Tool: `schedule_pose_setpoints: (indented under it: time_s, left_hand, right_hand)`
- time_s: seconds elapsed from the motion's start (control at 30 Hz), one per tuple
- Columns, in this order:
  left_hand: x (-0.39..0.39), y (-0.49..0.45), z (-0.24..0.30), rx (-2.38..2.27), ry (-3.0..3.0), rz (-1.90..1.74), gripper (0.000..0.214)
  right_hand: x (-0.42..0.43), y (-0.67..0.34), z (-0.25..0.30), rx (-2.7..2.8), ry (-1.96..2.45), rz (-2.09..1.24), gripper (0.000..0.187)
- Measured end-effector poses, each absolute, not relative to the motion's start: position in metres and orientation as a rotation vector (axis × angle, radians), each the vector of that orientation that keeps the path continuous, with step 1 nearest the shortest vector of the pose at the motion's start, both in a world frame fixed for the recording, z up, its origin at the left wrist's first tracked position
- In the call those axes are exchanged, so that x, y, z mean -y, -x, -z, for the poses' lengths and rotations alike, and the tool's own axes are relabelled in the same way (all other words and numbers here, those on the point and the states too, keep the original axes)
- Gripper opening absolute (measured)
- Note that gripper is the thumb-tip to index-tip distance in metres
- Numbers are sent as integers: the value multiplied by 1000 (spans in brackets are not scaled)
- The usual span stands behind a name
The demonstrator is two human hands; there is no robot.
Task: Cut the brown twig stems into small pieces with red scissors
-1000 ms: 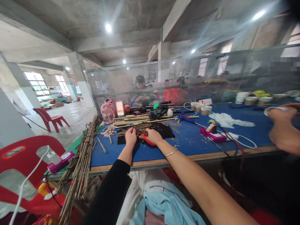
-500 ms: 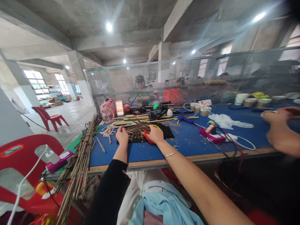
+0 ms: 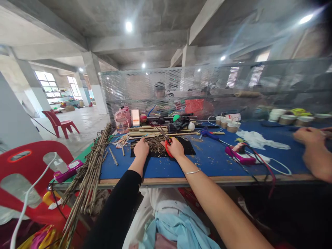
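My left hand (image 3: 141,148), in a black sleeve, rests closed on a heap of short brown twigs (image 3: 155,145) lying on a black mat (image 3: 186,147) on the blue table (image 3: 207,162). My right hand (image 3: 175,147), with a silver bracelet at the wrist, is closed on red-handled scissors (image 3: 167,148) whose blades point up and away over the twigs. The two hands sit close together at the mat's near edge.
A bundle of long sticks (image 3: 90,173) hangs over the table's left end. A pink glue gun (image 3: 240,155) with cords lies to the right, and another person's hands (image 3: 313,152) work at far right. A mesh screen (image 3: 207,86) backs the table; red chairs (image 3: 23,180) stand left.
My left hand slid left then came back toward the scissors, on the twig heap. The right hand stayed on the scissors, blades now raised. The view shifted slightly right.
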State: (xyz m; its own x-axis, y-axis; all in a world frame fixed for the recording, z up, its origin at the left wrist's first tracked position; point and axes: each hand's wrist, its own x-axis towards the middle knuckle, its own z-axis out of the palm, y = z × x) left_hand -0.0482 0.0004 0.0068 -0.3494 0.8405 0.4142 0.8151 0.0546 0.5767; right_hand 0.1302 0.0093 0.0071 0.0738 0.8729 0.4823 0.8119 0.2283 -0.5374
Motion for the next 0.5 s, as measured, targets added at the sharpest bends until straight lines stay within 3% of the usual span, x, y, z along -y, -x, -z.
schedule_pose_setpoints:
  time_s: [0.17, 0.4, 0.5]
  left_hand:
    - [-1, 41, -18, -2295, -2011, -804, 30]
    - [1, 73, -30, -2442, -1862, -647, 33]
    - [-2, 87, -29, -2259, -2133, -589, 31]
  right_hand:
    - [-10, -128, -8, 1721, 1508, -178, 35]
    - [-15, -129, -6, 1628, 1419, -239, 38]
    - [-15, -130, -6, 1582, 1405, -280, 40]
